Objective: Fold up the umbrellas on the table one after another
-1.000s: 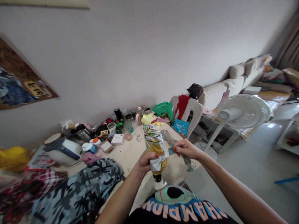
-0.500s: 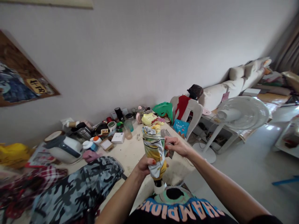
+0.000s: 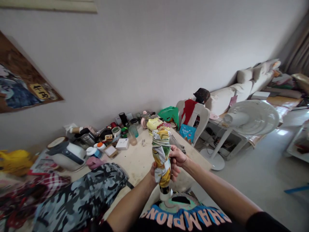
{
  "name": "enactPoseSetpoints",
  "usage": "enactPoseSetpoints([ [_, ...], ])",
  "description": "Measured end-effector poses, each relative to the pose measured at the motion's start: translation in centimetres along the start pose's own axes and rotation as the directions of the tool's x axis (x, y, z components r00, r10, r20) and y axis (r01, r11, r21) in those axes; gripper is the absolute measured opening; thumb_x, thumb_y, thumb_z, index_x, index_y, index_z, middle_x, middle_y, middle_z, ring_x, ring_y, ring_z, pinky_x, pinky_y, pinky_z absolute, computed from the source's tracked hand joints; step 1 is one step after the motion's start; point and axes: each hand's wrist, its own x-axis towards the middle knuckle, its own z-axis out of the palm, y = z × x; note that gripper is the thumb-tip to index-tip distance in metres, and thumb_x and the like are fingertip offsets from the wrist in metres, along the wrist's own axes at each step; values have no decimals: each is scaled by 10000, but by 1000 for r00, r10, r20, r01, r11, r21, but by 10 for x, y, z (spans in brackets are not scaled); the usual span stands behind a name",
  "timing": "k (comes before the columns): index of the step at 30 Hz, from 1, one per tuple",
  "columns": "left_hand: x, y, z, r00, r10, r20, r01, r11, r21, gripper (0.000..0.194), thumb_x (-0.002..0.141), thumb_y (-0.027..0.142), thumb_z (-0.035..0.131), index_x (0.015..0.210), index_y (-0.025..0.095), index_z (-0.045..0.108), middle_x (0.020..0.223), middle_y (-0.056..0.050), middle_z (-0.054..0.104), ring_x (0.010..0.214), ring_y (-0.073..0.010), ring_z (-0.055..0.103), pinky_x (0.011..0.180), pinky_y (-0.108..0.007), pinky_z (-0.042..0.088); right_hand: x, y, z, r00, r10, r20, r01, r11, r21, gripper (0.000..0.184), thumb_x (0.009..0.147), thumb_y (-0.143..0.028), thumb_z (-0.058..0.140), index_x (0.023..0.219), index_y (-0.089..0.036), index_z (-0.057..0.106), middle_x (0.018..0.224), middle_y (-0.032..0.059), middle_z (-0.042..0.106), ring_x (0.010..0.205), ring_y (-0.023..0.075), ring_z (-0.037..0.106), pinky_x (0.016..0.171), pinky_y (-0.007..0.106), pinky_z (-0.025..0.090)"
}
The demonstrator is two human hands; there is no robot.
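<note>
— In the head view, where do we find the folded umbrella (image 3: pixel 161 153)?
— We see it between the two hands, above the near part of the bench (image 3: pixel 137 162), its yellow, white and green fabric bunched around the shaft. The white handle (image 3: pixel 165 194) is at the near end, just in front of the printed shirt (image 3: pixel 185 216).

— How do we read the hands?
— The left hand (image 3: pixel 154 172) is closed around the left side of the fabric, most of its fingers hidden from us. The right hand (image 3: pixel 177 159) is at the right side with its fingers bent and partly spread; we cannot tell how firmly it grips. A small pale tab (image 3: pixel 166 165) shows on the fabric between them.

— What do we have around them?
— Left of the hands, near us, lies a camouflage cloth (image 3: pixel 89 190), with a kettle (image 3: pixel 70 156) beyond it. Farther along the bench we see a white box (image 3: pixel 122 144) and, toward the wall, a pale yellow packet (image 3: pixel 154 124).

— And on the right?
— A blue pouch (image 3: pixel 187 132) stands before a white chair (image 3: pixel 204 118) draped with red cloth (image 3: pixel 189 109); farther right is a white fan (image 3: pixel 253 116).
</note>
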Motion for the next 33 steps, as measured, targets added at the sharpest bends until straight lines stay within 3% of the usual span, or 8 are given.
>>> enactPoseSetpoints([
  [4, -27, 23, 31, 969, 95, -227, -59, 985, 160, 733, 481, 648, 825, 975, 137, 644, 850, -97, 669, 786, -222, 629, 685, -306, 461, -8, -9, 2, 994, -44, -105, 48, 998, 32, 295, 555, -323, 863, 684, -147, 664, 574, -16, 661, 465, 84, 572, 497, 191, 482],
  [8, -26, 23, 52, 831, 311, -461, -149, 923, 353, 678, 439, 451, 916, 973, 122, 661, 869, -80, 681, 818, -203, 609, 733, -281, 459, -7, -13, 8, 978, -49, -201, 46, 999, -24, 266, 561, -276, 859, 649, -138, 649, 564, -31, 631, 486, 73, 537, 514, 190, 439],
  [12, -10, 7, 51, 709, 314, -631, -152, 942, 298, 550, 453, 249, 880, 941, 128, 655, 804, -33, 678, 678, -148, 585, 668, -272, 469, -4, -17, 11, 969, -53, -243, -3, 975, -222, 292, 584, -342, 830, 587, -150, 610, 557, -36, 562, 518, 84, 481, 523, 217, 392],
  [17, -9, 3, 39, 624, 298, -722, -204, 955, 217, 485, 431, 170, 807, 886, 127, 645, 695, 6, 650, 555, -98, 538, 548, -227, 428, -13, -38, -6, 945, -276, -172, 91, 732, -676, 222, 650, -360, 760, 599, -172, 654, 880, 51, 620, 808, 173, 555, 652, 270, 423],
  [21, -12, 3, 32, 622, 279, -732, -214, 959, 183, 428, 447, 180, 801, 835, 122, 632, 642, 12, 628, 508, -89, 520, 503, -230, 402, -26, -56, -17, 965, -212, -157, 4, 607, -795, 312, 768, -430, 637, 603, -168, 602, 563, -31, 461, 550, 107, 405, 515, 238, 297],
  [27, -5, 0, 36, 605, 296, -740, -221, 954, 201, 379, 446, 161, 748, 800, 136, 616, 622, 18, 606, 490, -79, 480, 481, -228, 350, -44, -74, -16, 938, -329, -112, 72, 499, -864, 351, 788, -449, 613, 583, -165, 600, 586, -15, 505, 607, 130, 443, 586, 256, 339],
  [30, -4, -1, 37, 617, 326, -717, -256, 944, 209, 361, 436, 158, 738, 767, 144, 594, 588, 31, 571, 467, -68, 445, 473, -229, 331, -48, -65, -26, 927, -329, -182, 44, 575, -817, 339, 765, -442, 651, 569, -168, 613, 587, -11, 523, 620, 135, 448, 604, 260, 346],
  [33, -4, -1, 34, 743, 323, -586, -300, 944, 140, 407, 440, 202, 764, 803, 137, 593, 618, 10, 582, 488, -77, 467, 482, -231, 328, -40, -40, -37, 930, -257, -264, 57, 809, -585, 318, 701, -422, 740, 561, -158, 634, 578, -18, 531, 598, 113, 433, 572, 237, 338],
])
